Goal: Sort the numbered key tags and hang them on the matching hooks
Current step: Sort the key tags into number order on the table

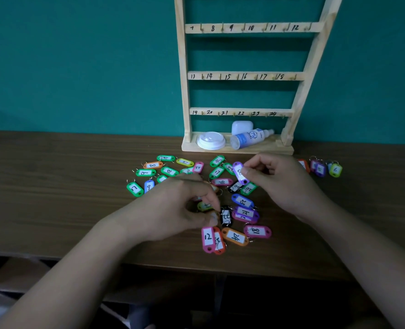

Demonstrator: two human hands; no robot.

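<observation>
The right hand [280, 184] pinches a purple key tag [240, 173] between thumb and fingertips, lifted above the pile. The tag's long axis slants from far-left to near-right, label up. The left hand [182, 205] is curled, fingertips down among the scattered tags; I cannot tell whether it grips one. Just right of those fingertips lies a black tag [226, 217], its long axis running away from the person. Nearer the person than the fingertips, a pink tag marked 12 [207, 238] lies the same way. Beyond the right hand stands the wooden hook rack [185, 91]. To that hand's right sits a small cluster of tags [320, 168]. Bare worktop [54, 186] stretches left of the left hand, and its front edge passes under both forearms.
</observation>
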